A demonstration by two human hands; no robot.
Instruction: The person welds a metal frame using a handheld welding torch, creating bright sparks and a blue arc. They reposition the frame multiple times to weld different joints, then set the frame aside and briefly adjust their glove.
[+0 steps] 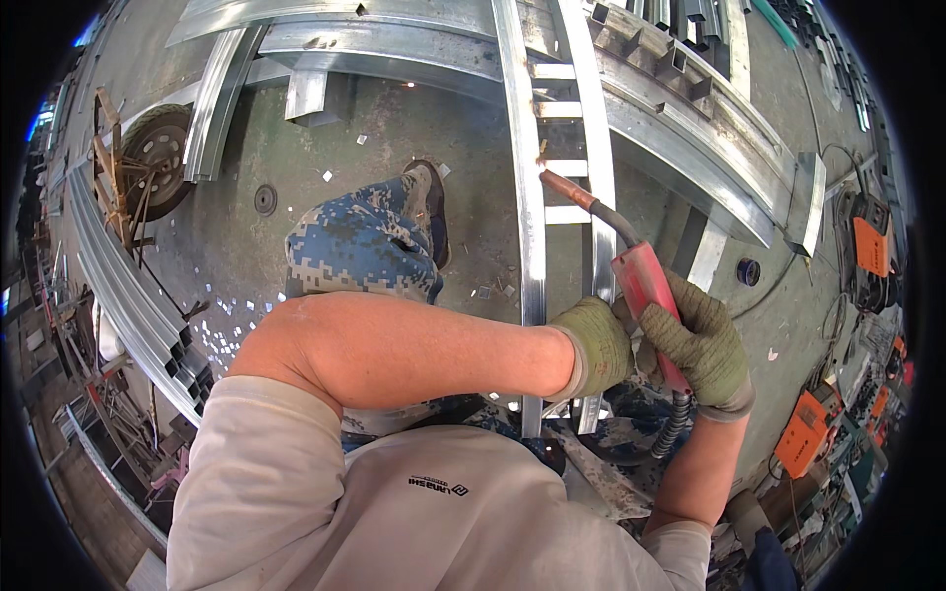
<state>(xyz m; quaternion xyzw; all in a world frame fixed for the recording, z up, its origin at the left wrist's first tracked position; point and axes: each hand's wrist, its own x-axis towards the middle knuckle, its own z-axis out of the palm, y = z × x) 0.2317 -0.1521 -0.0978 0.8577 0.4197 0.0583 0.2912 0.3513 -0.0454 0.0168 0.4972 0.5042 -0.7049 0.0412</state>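
Note:
My right hand (698,340), in a green knit glove, is wrapped around the red handle of a welding torch (645,281). The torch's copper-coloured nozzle (569,189) points up and left, its tip at the left rail of a ladder-shaped metal frame (532,246). Short crosspieces (567,168) join the frame's two shiny rails. Also gloved, my left hand (598,347) is closed over the right rail, close against the torch handle and right hand. What its fingers grip is hidden. A ribbed hose (673,426) runs down from the handle.
Long metal beams (394,47) lie across the far side beneath the frame. A wheel (158,163) stands at left near stacked metal channels (133,286). Orange machines (803,433) with cables are at right. Small scraps (222,330) litter the floor, and a round roll (748,271) lies there.

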